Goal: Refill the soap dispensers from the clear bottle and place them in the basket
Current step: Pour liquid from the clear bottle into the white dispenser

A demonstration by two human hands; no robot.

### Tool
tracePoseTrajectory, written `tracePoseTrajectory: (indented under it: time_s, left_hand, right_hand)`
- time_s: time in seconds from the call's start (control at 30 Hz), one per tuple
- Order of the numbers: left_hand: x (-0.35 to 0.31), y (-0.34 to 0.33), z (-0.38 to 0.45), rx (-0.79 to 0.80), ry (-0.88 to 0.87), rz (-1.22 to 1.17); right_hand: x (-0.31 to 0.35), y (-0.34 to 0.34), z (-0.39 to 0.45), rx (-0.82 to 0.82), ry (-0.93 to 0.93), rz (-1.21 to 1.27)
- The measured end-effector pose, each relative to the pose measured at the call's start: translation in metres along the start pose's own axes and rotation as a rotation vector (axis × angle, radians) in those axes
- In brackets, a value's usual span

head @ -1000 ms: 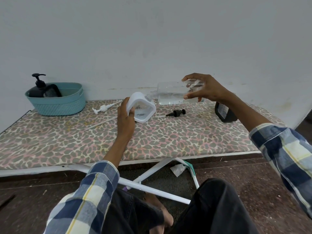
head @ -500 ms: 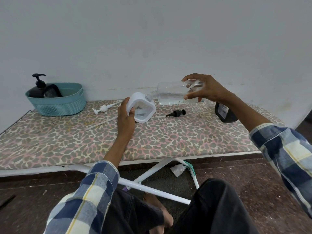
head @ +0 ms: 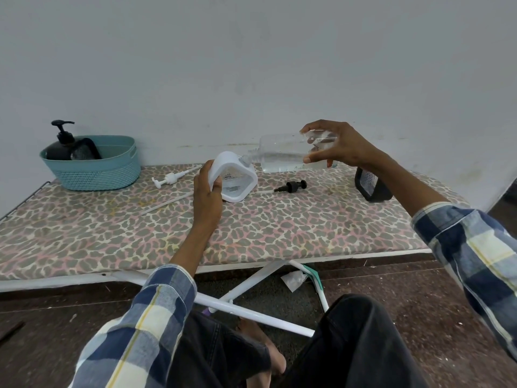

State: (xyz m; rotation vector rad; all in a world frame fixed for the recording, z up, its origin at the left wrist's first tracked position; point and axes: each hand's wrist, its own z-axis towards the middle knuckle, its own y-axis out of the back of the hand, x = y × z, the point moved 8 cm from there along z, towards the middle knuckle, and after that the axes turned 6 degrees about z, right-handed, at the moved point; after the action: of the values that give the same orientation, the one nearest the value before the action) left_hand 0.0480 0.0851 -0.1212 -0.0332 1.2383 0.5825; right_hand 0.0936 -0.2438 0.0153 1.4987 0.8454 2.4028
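My left hand (head: 207,193) grips a white soap dispenser (head: 236,177) without its pump, tilted on the leopard-print board. My right hand (head: 334,145) holds the clear bottle (head: 282,154) by its base, lying almost level, with its neck touching the white dispenser's top opening. Clear liquid fills the bottle's lower side. A teal basket (head: 106,169) at the back left holds a black dispenser (head: 63,142) with its pump on. Another black dispenser (head: 370,186) without a pump stands at the right, partly behind my right forearm.
A white pump (head: 169,179) with its long tube lies left of the white dispenser. A black pump (head: 291,187) lies to its right. The padded board (head: 279,228) ends close to the wall; white metal legs (head: 251,309) cross the floor below.
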Motion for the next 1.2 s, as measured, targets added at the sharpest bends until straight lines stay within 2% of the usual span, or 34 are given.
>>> tracePoseTrajectory:
  time_s: [0.5, 0.8, 0.9, 1.03, 1.2]
  left_hand:
    - [-0.002, 0.003, -0.001, -0.021, 0.003, 0.038]
    - [0.002, 0.004, 0.000, -0.031, 0.025, 0.048]
    - [0.006, 0.005, 0.001, -0.041, 0.034, 0.038]
    - [0.002, 0.006, 0.000, -0.052, 0.040, 0.035]
    - [0.005, 0.007, 0.000, -0.060, 0.083, 0.054]
  right_hand:
    - [-0.027, -0.020, -0.021, -0.087, -0.017, 0.164]
    - [-0.052, -0.051, -0.042, -0.239, 0.009, 0.071]
    - [-0.059, -0.057, -0.048, -0.243, -0.018, 0.040]
    - [-0.066, -0.067, -0.058, -0.321, -0.016, 0.129]
    - [-0.076, -0.082, -0.058, -0.335, -0.091, 0.259]
